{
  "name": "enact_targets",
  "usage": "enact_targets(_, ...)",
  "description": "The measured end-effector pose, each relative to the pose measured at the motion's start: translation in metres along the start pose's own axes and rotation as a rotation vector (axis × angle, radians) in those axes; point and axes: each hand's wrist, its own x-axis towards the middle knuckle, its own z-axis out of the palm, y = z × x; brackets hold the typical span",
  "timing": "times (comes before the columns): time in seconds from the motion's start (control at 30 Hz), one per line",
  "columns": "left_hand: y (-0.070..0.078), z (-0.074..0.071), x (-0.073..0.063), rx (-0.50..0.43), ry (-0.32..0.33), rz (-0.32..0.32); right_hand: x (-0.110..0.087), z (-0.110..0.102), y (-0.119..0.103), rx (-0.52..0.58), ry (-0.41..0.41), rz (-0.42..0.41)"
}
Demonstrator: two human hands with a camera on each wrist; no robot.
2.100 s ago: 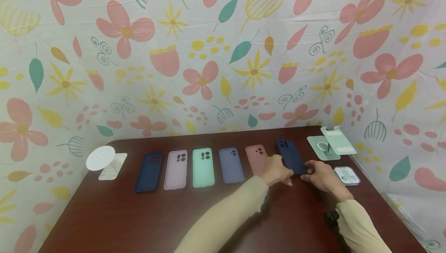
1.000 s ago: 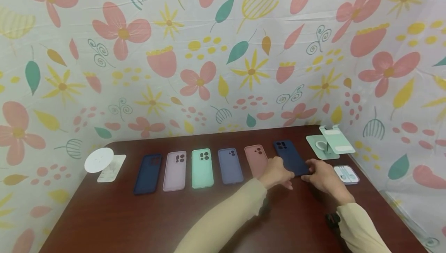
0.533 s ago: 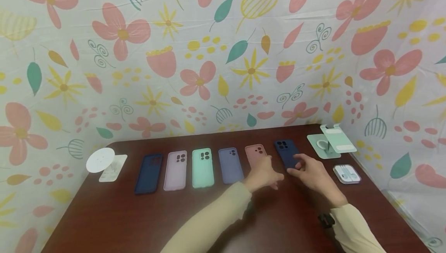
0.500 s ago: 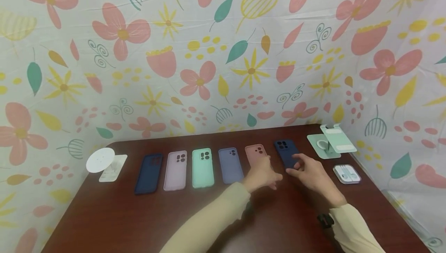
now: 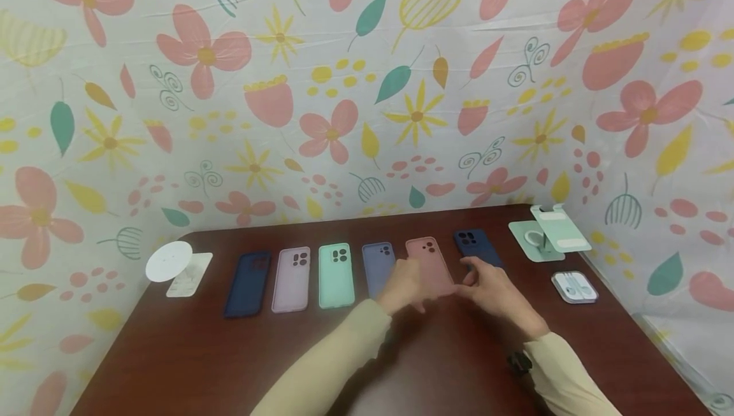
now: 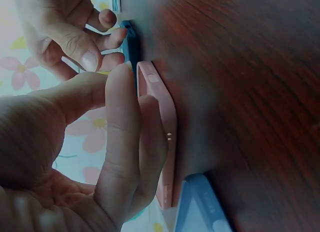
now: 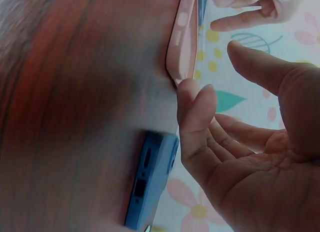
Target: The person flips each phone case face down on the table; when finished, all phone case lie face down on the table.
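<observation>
Dusty-pink matte phone case [image 5: 431, 262] is lying on the dark reddish-brown wooden counter [image 5: 424, 365] between both hands, right of a slate-blue phone case [image 5: 375, 269], left of a dark blue phone case with dark camera openings [image 5: 483, 248]. Bare left hand [image 5: 403, 285] is resting along the pink case's left side, grip loose, fingers mostly straight. Bare right hand [image 5: 494, 292] is positioning its fingertips at the near right corner, grip relaxed, thumb standing apart; exact contact unclear. Mint-green [image 5: 336, 279], pale lilac [image 5: 290, 282] and navy [image 5: 246, 288] phone cases are lying further left. White round-topped stand [image 5: 169, 262] is standing far left; mint-green folding stand [image 5: 562, 231] and squarish white earphone box [image 5: 575, 287] are sitting right.
</observation>
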Motion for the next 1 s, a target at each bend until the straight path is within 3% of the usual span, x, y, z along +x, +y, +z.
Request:
enact_targets(0.07, -0.005, 0.004, 0.004, 0.004, -0.012, 0.005, 0.003, 0.003, -0.002, 0.000, -0.025, 0.006)
enact_targets(0.2, 0.007, -0.006, -0.009, -0.037, -0.059, -0.027, 0.006, 0.009, -0.006, -0.005, -0.066, 0.050)
enact_targets(0.33, 0.011, -0.007, -0.012, -0.065, -0.082, -0.053, 0.009, 0.014, -0.009, -0.012, -0.082, 0.082)
enact_targets(0.43, 0.005, 0.000, -0.002, -0.055, -0.082, -0.045, 0.013, 0.016, -0.008, -0.019, -0.101, 0.080)
enact_targets(0.6, -0.017, 0.022, 0.026, -0.031, -0.085, -0.069, 0.023, 0.018, -0.003, -0.052, -0.143, 0.078)
enact_targets(0.87, -0.019, 0.025, 0.030, -0.017, -0.074, -0.082, 0.035, 0.028, 0.012, -0.100, -0.150, 0.047)
enact_targets(1.0, -0.023, 0.029, 0.033, -0.047, -0.081, -0.087, 0.030, 0.025, 0.004, -0.087, -0.158, 0.033)
